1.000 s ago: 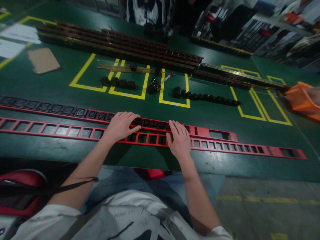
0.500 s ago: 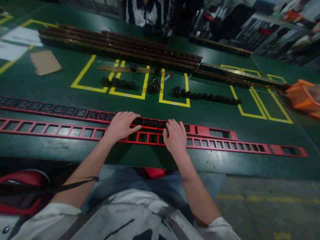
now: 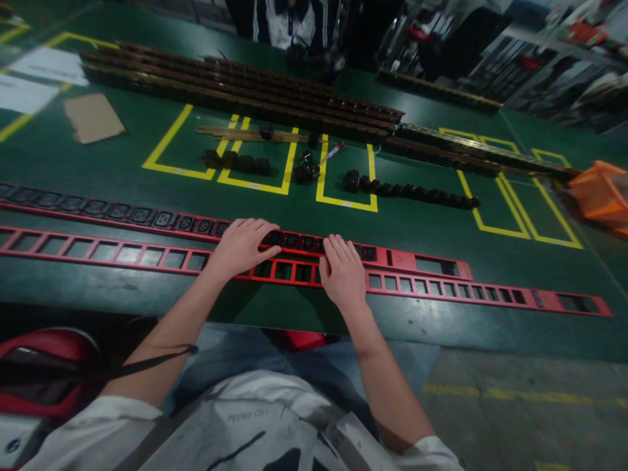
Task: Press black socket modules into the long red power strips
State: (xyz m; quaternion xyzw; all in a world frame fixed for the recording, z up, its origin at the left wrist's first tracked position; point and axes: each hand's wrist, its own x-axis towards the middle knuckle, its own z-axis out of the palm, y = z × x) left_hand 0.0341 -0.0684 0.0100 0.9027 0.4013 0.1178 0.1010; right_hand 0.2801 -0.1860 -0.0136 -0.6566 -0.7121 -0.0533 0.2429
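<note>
A long red strip (image 3: 402, 261) fitted with a row of black sockets lies across the green table. My left hand (image 3: 241, 247) straddles it, fingers along the far side and thumb at the near side, closed on the strip's edges. Farther right, my right hand (image 3: 343, 271) is laid over the same strip, with its fingers bent across the sockets and its thumb at the near edge. Several black sockets (image 3: 308, 243) show between the hands; others are hidden under them. Close in front lies a second red strip (image 3: 550, 301) with open rectangular cut-outs, partly covered by both hands.
Beyond the strips lie loose black sockets (image 3: 417, 191), a screwdriver (image 3: 335, 150) and a piece of cardboard (image 3: 94, 118). Long dark rails (image 3: 235, 95) are stacked farther back. An orange bin (image 3: 601, 193) stands at right. A person (image 3: 294, 26) is across the table.
The view has shifted slightly. Both hands stay at the same places on the socket strip.
</note>
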